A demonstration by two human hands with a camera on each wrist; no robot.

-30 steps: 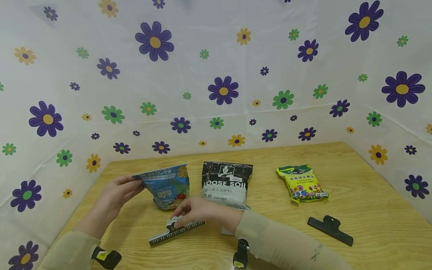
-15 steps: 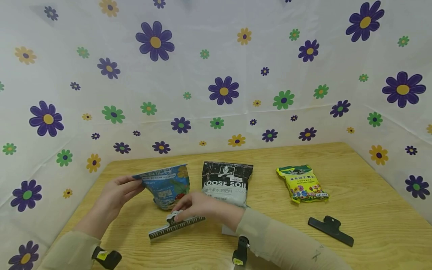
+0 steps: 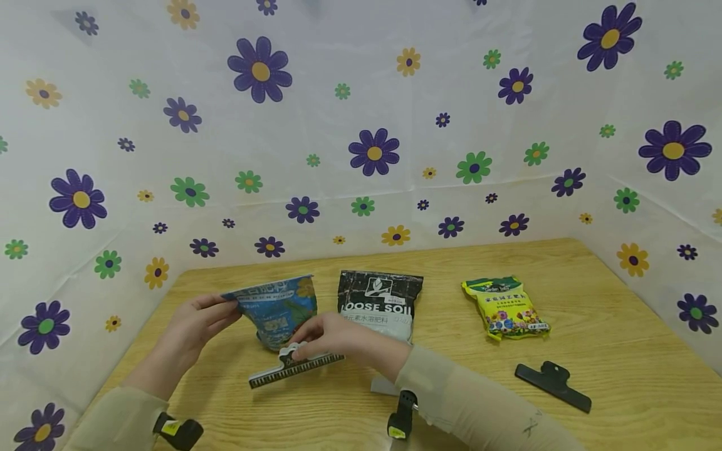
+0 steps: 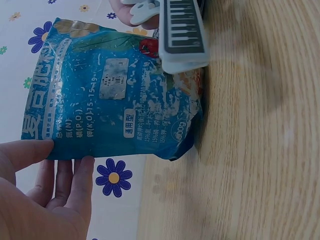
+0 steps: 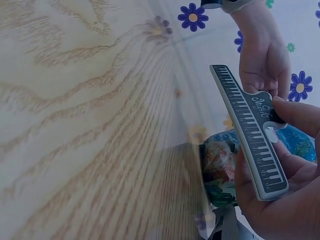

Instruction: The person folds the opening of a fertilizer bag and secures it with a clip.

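My left hand [image 3: 194, 329] pinches the upper left corner of a blue fertilizer bag [image 4: 107, 95], which stands upright on the table. In my right hand [image 3: 333, 338] is a long clip [image 3: 296, 369] with a piano-key pattern and the word "Music", pinched by its handle between thumb and fingers. The clip is held in front of the blue bag's lower part. In the right wrist view, the clip [image 5: 250, 135] shows its whole patterned face, and part of the bag [image 5: 220, 165] shows behind it.
A black and white "Loose Soil" bag [image 3: 379, 300] stands right of the blue bag, partly behind my right hand. Farther right lie a yellow bag [image 3: 507, 307] and a black clip [image 3: 553, 385]. Part of a whitish object [image 3: 383, 386] shows beneath my right forearm. A flowered cloth [image 3: 429, 156] surrounds the wooden table [image 3: 451, 413].
My right hand has lifted the piano-patterned clip a little, up and toward the blue bag. The left hand keeps its grip on the bag's corner, unmoved.
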